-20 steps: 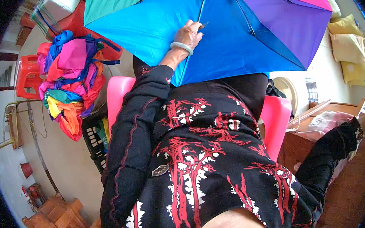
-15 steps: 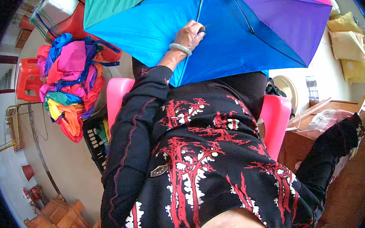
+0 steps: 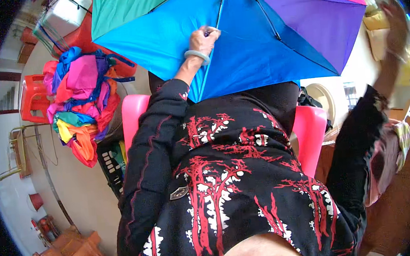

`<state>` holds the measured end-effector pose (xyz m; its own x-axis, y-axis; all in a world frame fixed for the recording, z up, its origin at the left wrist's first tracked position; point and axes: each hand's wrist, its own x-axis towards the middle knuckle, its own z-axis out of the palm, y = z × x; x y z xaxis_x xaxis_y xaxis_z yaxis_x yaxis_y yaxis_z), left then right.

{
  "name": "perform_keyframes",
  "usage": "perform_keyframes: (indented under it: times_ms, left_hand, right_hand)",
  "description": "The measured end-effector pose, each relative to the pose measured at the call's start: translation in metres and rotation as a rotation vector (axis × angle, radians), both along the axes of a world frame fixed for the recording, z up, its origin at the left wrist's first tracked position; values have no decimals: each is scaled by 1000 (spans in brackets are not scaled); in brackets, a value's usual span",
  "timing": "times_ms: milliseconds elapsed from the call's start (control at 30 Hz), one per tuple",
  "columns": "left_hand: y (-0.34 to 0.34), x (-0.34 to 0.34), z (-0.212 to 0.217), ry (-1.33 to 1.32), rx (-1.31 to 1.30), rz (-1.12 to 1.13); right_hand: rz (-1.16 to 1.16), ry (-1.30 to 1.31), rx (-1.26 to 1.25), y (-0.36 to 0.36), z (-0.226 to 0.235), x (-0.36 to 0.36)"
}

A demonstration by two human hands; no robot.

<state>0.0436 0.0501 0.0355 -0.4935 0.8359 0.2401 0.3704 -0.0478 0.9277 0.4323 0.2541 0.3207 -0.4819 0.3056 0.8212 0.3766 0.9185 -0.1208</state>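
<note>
A black top with red and white trees fills the lower middle of the frame. Across the upper middle spreads the umbrella, its blue, purple, green and pink panels crossed by dark ribs. A heap of bright cloth lies at the upper left, beside a red stool. The pink chair shows an arm on either side of the body, and brown wooden furniture stands at the lower left. The right hand is raised at the upper right, apart from the umbrella (it is blurred, so I cannot tell whether it is open or closed). The left hand, upper centre, is closed against the blue panels beside a rib; what it pinches is too small to tell. A pale bangle rings its wrist.
</note>
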Motion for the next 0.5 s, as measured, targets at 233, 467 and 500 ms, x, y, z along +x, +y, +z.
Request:
perform_keyframes:
  times_ms: [233, 467, 500]
  left_hand:
    - [-5, -6, 16, -440, 67, 178]
    - [-8, -7, 25, -397, 99, 178]
    - [-9, -7, 25, -400, 102, 183]
  right_hand:
    - [232, -439, -295, -119, -150, -221]
    - [204, -529, -643, -149, -221, -270]
    - [197, -501, -651, -148, -225, -276]
